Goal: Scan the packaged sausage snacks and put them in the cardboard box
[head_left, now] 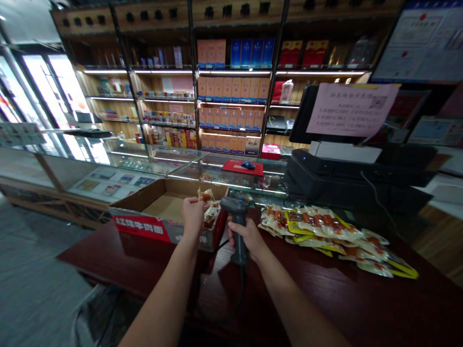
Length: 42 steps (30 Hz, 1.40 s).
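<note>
My left hand [193,215] is closed on a small clear food packet [207,195] with something brown inside, held over the right end of an open cardboard box [139,232]. More packets [212,212] lie in that end of the box, just beyond my fingers. My right hand [248,234] is wrapped round the handle of a dark barcode scanner [237,212], whose head is level with the packet and close to it. A cable [241,284] hangs from the scanner's base. To the right, a pile of packaged snacks [321,226] in clear and yellow wrappers lies on the dark red table.
The dark red table [307,299] carries the box and the snack pile. Behind it stand a glass counter [170,161] with a mouse [248,165] on a red mat, and a black printer-like machine [325,173] at right. Shelves of boxed goods [231,89] line the wall.
</note>
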Tool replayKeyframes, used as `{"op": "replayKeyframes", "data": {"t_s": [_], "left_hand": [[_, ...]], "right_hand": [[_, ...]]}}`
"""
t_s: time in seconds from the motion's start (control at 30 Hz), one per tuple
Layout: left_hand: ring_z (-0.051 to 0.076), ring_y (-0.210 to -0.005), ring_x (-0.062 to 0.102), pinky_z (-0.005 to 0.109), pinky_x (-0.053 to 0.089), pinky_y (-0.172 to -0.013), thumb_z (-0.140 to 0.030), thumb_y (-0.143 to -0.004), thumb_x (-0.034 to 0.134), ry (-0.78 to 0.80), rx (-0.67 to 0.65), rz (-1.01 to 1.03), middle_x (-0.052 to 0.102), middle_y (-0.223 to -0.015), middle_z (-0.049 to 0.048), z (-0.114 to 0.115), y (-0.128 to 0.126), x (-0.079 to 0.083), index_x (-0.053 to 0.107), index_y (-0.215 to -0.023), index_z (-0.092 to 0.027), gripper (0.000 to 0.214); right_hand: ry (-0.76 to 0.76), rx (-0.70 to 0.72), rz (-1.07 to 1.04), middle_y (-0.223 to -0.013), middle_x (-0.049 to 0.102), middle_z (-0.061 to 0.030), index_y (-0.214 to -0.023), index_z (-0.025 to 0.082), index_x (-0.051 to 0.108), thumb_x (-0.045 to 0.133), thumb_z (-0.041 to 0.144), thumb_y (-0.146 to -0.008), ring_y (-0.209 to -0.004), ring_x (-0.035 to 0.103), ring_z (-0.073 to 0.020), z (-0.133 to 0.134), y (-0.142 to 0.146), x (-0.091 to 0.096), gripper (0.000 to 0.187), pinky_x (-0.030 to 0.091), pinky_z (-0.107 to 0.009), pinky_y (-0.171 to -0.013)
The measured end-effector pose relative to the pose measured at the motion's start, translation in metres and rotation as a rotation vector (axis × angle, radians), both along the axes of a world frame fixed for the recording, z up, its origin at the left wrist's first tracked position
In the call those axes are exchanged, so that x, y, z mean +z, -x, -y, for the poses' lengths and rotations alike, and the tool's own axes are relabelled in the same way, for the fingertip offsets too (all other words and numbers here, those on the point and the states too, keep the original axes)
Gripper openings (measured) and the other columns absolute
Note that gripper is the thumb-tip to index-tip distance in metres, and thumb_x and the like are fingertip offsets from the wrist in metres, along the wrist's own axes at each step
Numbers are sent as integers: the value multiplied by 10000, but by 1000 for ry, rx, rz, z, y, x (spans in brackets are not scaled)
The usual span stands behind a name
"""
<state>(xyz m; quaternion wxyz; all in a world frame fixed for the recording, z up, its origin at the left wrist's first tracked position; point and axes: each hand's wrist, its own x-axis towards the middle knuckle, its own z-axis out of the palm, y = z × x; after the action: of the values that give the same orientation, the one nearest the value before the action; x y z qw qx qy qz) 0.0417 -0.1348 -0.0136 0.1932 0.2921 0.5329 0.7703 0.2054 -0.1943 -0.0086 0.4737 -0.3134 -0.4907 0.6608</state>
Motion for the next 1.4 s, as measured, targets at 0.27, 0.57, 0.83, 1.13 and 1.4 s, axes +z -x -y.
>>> {"op": "replayKeyframes", "data": {"t_s": [0.27,0.57,0.83,1.13,1.4], "left_hand": [[277,-789,618,417,430,-784,-267,-675,597,655,-64,-917,626,-734,121,26,2,13,490,-710,-182,141],[182,-747,592,279,419,-695,-218,-741,534,209,-385,-960,651,-778,60,17,-73,12,609,-776,-181,90],[167,-671,560,259,377,-619,-308,-738,569,377,-616,-892,616,-703,60,-21,-161,-49,612,-668,-158,171],[126,-608,513,221,352,-590,-230,-642,632,343,-581,-797,541,-615,-6,-33,-182,-67,537,-590,-166,126],[116,-570,524,224,402,-575,-234,-681,571,175,-611,-481,555,-603,-23,-43,-157,-78,540,-696,-167,76]], "right_hand": [[20,-44,1,-469,554,60,-861,160,535,688,330,-632,-332,495,-97,6,-4,-3,324,431,-202,-327],[-3,-214,35,-494,551,68,-888,174,521,694,343,-643,-343,495,-96,9,-67,-8,344,449,-218,-341],[-27,-460,-7,-492,545,58,-805,168,545,723,366,-616,-360,489,-100,7,-143,-23,327,464,-241,-367],[-5,-537,-34,-470,531,53,-726,167,549,724,378,-611,-350,485,-99,4,-160,-37,297,459,-235,-359],[-5,-522,-27,-502,552,54,-809,170,550,714,371,-637,-356,496,-99,3,-158,-41,311,465,-235,-357]]}}
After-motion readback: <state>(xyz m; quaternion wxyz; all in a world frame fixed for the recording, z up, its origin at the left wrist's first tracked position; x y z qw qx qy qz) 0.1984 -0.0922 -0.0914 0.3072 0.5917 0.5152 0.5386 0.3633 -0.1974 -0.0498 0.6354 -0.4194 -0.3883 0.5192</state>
